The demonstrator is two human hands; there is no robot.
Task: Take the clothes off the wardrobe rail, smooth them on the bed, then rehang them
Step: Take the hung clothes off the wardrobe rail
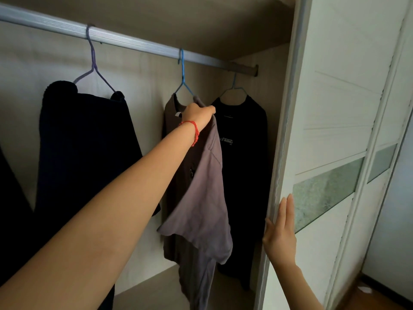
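Head view looks into an open wardrobe, where a silver rail (134,43) runs across the top from upper left down to the right wall; three garments hang from it on wire hangers. Of the two hands, the left hand (197,116) reaches up with its fingers curled round the shoulder of a grey shirt (201,186), gripping the cloth just below a blue hanger (182,74) whose hook sits over the rail; a red string bracelet (193,130) circles that wrist. The grey shirt hangs between the other two garments, its lower part bunched and folded outward. To its left a dark navy garment (82,142) is draped over a purple hanger (93,63); to its right a black shirt (243,164) with white chest lettering hangs on a second blue hanger (233,88), close to the wardrobe's side wall. The right hand (280,233) lies flat with straight fingers against the edge of the white sliding door (330,130), holding nothing.
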